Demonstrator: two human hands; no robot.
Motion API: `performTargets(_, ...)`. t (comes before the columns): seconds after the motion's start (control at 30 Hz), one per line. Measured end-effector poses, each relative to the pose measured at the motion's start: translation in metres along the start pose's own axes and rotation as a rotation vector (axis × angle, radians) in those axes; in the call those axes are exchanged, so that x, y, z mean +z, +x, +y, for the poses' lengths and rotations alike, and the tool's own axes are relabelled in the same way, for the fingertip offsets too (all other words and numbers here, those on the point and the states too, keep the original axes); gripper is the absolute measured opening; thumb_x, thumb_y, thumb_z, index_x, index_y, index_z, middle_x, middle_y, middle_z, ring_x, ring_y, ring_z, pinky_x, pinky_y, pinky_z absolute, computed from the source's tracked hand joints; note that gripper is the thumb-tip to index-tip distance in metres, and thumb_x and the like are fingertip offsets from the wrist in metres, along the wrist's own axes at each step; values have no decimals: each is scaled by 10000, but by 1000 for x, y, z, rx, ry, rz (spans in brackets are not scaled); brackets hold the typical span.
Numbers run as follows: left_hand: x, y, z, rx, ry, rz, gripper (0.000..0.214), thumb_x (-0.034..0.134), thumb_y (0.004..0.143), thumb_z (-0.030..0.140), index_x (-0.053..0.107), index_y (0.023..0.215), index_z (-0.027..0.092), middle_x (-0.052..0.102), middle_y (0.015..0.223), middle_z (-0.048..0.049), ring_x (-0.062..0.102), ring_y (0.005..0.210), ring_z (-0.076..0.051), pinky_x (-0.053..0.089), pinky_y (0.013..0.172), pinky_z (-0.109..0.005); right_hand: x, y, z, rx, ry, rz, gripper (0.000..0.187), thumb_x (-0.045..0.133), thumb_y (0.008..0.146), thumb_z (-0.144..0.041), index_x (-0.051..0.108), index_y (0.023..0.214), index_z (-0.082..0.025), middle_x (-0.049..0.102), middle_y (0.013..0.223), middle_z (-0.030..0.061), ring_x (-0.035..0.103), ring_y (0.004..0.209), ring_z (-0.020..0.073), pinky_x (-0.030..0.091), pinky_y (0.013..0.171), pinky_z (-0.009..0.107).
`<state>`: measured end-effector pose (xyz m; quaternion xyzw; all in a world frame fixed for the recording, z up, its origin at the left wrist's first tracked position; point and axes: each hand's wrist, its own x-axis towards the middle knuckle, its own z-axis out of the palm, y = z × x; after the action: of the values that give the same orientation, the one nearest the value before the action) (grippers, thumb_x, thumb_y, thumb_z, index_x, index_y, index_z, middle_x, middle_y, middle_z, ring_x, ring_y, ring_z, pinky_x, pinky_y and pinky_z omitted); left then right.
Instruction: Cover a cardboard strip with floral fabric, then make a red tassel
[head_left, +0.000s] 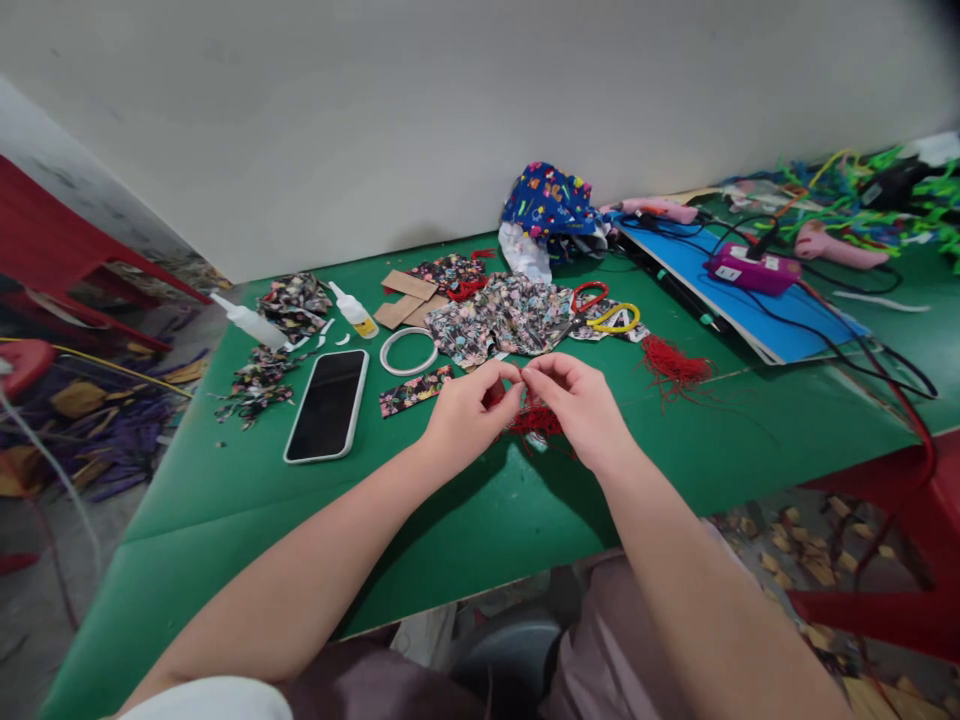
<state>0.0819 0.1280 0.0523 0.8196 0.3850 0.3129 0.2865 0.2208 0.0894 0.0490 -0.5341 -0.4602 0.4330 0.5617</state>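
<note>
My left hand (478,402) and my right hand (577,405) meet over the front middle of the table, thumbs and forefingers pinched close together. Thin red thread (534,420) shows between and beneath them, and both pinches seem to be on it; the exact grip is partly hidden by the fingers. A small whitish piece (536,440) lies under the thread. Left of my hands is a flat strip of floral fabric (415,391). Just beyond them spreads a heap of floral fabric (502,315) with scissors (600,312), one handle red and one yellow.
The green table (450,530) holds a phone (327,408), a roll of tape (409,351), glue bottles (354,310), brown card pieces (411,298) and a red thread bundle (675,368). Farther right are a blue folder (795,325), a purple box (754,270) with cables and a pink glue gun (840,247).
</note>
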Motion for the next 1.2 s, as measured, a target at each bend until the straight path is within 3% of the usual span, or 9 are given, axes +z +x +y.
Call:
performTargets(0.33,1,-1,-1,-5,-62,-25,106,483,816,266,553,810,186,455,520,66,391,449,-64,301,460,-191,2,0,2,8,9,-4,143,560,756,-334,564,707,-200,531,631,-41,458,579,87,357,553,223)
performTargets(0.73,0,-1,-3,50,-13,-9,115,479,823,247,570,862,190,460,515,72,397,445,-58,309,463,-180,-3,1,2,-26,-18,8,155,619,724,-349,642,751,-198,616,701,-17,512,642,102,400,629,251)
performTargets(0.97,1,-2,-3,47,-20,-24,97,487,813,243,558,851,188,445,514,76,393,439,-55,305,450,-171,-2,0,-3,-41,-96,-16,144,560,756,-318,568,715,-180,550,649,-30,465,581,84,355,545,224)
performTargets(1.2,0,-1,-1,20,-59,-20,113,505,816,275,566,851,186,450,504,77,393,431,-51,297,439,-168,1,0,0,-40,-41,-30,130,530,775,-304,536,729,-182,523,673,-29,452,607,82,358,563,216)
